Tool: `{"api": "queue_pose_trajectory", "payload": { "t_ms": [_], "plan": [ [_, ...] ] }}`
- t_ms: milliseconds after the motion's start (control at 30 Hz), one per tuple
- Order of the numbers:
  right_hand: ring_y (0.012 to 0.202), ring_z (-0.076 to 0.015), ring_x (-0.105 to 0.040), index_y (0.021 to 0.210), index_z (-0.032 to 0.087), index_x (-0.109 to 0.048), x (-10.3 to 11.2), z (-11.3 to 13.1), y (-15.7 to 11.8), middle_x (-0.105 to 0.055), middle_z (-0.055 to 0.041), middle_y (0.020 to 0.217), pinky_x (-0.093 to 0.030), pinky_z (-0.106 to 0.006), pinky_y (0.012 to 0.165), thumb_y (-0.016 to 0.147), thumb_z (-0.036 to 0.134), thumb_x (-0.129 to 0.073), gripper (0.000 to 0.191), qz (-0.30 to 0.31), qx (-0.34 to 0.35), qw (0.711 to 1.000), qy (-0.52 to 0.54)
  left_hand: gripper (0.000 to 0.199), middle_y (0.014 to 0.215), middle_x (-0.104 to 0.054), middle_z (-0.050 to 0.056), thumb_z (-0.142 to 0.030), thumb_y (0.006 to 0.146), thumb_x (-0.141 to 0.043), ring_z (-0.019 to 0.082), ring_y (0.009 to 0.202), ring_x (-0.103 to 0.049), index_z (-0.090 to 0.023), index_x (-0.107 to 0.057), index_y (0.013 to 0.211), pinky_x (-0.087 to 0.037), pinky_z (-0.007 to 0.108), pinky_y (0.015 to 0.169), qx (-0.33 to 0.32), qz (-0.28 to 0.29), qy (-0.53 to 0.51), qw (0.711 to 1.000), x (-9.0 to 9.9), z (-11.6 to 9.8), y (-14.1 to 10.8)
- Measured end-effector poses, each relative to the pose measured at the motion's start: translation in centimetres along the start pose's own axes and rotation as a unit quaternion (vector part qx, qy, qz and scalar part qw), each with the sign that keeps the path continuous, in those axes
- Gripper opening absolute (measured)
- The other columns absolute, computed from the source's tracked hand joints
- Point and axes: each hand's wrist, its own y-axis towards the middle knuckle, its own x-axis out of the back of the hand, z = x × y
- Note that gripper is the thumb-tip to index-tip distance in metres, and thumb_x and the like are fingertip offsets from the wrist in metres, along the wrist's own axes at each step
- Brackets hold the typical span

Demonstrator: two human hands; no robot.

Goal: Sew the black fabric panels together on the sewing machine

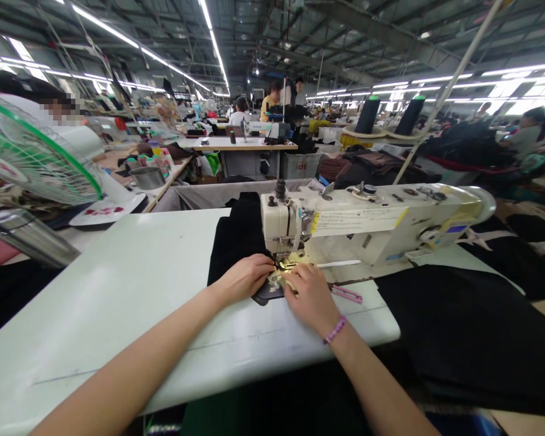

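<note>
A white sewing machine [345, 212] stands on the pale table [163, 260], its needle area lit yellow. Black cloth [236, 236] lies left of the machine head and behind it. My left hand [245, 277] rests at the cloth's front edge, fingers together and pointing at the needle area; what lies under the fingertips is too small to tell. My right hand [311, 293], with a beaded bracelet [335, 330] at the wrist, is closed just right of the needle, its fingertips near the metal plate. Anything between its fingers is hidden.
Pink thread snips [346, 294] lie right of my right hand. More black cloth [472, 333] hangs over the table's right side. A green fan [40, 151] and a metal flask [31, 236] are at the left. Thread cones [369, 115] stand behind the machine; people work farther back.
</note>
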Motion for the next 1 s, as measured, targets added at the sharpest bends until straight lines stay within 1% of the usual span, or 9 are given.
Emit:
{"api": "queue_pose_trajectory", "payload": {
  "t_ms": [100, 200, 267, 367, 433, 500, 633, 833, 1000],
  "plan": [
    [0.089, -0.0207, -0.059, 0.102, 0.018, -0.069, 1.6, 0.2, -2.8, -0.065, -0.0063, 0.090, -0.048, -0.035, 0.084, 0.091, 0.014, -0.052, 0.021, -0.052, -0.037, 0.998, 0.021, 0.033, 0.114, -0.070, 0.012, -0.018, 0.098, -0.040, 0.020, 0.109, -0.064, -0.013, -0.068, 0.114, -0.053, 0.036, 0.098, 0.012, 0.004, 0.018, 1.000, 0.2, 0.0, 0.2],
    [0.073, -0.0164, -0.059, 0.103, 0.018, -0.068, 4.3, -1.1, -6.0, -0.066, -0.0058, 0.091, -0.051, -0.030, 0.074, 0.094, 0.017, -0.048, 0.022, -0.082, -0.091, 0.992, 0.016, 0.038, 0.124, -0.067, 0.016, -0.020, 0.099, -0.035, 0.024, 0.115, -0.063, -0.011, -0.064, 0.122, -0.051, 0.044, 0.102, 0.038, -0.007, 0.034, 0.999, -0.1, -0.5, -0.2],
    [0.069, -0.0158, -0.059, 0.103, 0.019, -0.069, 6.6, -2.9, -7.9, -0.066, -0.0054, 0.092, -0.051, -0.029, 0.071, 0.093, 0.019, -0.048, 0.023, -0.089, -0.136, 0.987, -0.014, 0.041, 0.131, -0.064, 0.017, -0.023, 0.098, -0.035, 0.027, 0.121, -0.060, -0.011, -0.062, 0.126, -0.049, 0.049, 0.105, 0.077, -0.008, 0.053, 0.996, -0.6, -0.9, -0.6],
    [0.079, -0.0209, -0.060, 0.101, 0.017, -0.068, 9.9, -6.2, -10.1, -0.065, -0.0087, 0.093, -0.050, -0.034, 0.077, 0.089, 0.022, -0.051, 0.021, -0.106, -0.217, 0.966, -0.090, 0.043, 0.137, -0.060, 0.018, -0.027, 0.097, -0.037, 0.034, 0.128, -0.056, -0.012, -0.062, 0.129, -0.045, 0.055, 0.106, 0.137, 0.008, 0.094, 0.986, -1.3, -1.6, -1.2],
    [0.079, -0.0231, -0.059, 0.092, 0.015, -0.067, 11.4, -8.1, -11.1, -0.063, -0.0097, 0.089, -0.048, -0.036, 0.077, 0.084, 0.023, -0.055, 0.017, -0.107, -0.264, 0.950, -0.126, 0.043, 0.139, -0.059, 0.018, -0.028, 0.094, -0.041, 0.036, 0.130, -0.053, -0.012, -0.062, 0.129, -0.043, 0.059, 0.106, 0.143, 0.015, 0.105, 0.984, -1.6, -2.6, -1.7],
    [0.070, -0.0207, -0.056, 0.077, 0.018, -0.064, 12.1, -9.5, -11.5, -0.060, -0.0061, 0.077, -0.045, -0.033, 0.069, 0.078, 0.019, -0.056, 0.008, -0.086, -0.296, 0.942, -0.136, 0.042, 0.140, -0.059, 0.017, -0.028, 0.092, -0.047, 0.035, 0.132, -0.052, -0.015, -0.062, 0.129, -0.040, 0.060, 0.108, 0.119, 0.017, 0.091, 0.989, -1.7, -4.0, -2.1],
    [0.057, -0.0161, -0.051, 0.057, 0.021, -0.056, 12.2, -10.8, -11.4, -0.056, -0.0011, 0.062, -0.037, -0.029, 0.060, 0.069, 0.014, -0.055, 0.014, -0.041, -0.337, 0.934, -0.109, 0.039, 0.141, -0.059, 0.014, -0.029, 0.092, -0.052, 0.033, 0.132, -0.052, -0.020, -0.062, 0.128, -0.039, 0.060, 0.110, 0.055, 0.007, 0.043, 0.998, -1.7, -7.0, -2.9],
    [0.058, -0.0176, -0.060, 0.057, 0.021, -0.066, 14.1, -11.7, -11.4, -0.065, -0.0008, 0.057, -0.040, -0.027, 0.059, 0.065, 0.022, -0.059, 0.011, -0.007, -0.397, 0.918, -0.003, 0.042, 0.139, -0.061, 0.012, -0.032, 0.093, -0.054, 0.033, 0.127, -0.058, -0.024, -0.057, 0.134, -0.042, 0.058, 0.108, 0.018, 0.006, 0.015, 1.000, -1.5, -9.1, -4.0],
    [0.054, -0.0170, -0.059, 0.062, 0.019, -0.070, 14.6, -12.5, -12.2, -0.064, -0.0003, 0.053, -0.043, -0.027, 0.057, 0.063, 0.027, -0.057, 0.015, -0.013, -0.425, 0.900, 0.094, 0.047, 0.141, -0.059, 0.012, -0.019, 0.087, -0.058, 0.032, 0.129, -0.055, -0.023, -0.055, 0.134, -0.038, 0.060, 0.111, -0.007, 0.034, -0.035, 0.999, -1.9, -12.5, -1.7]
  ]
}}
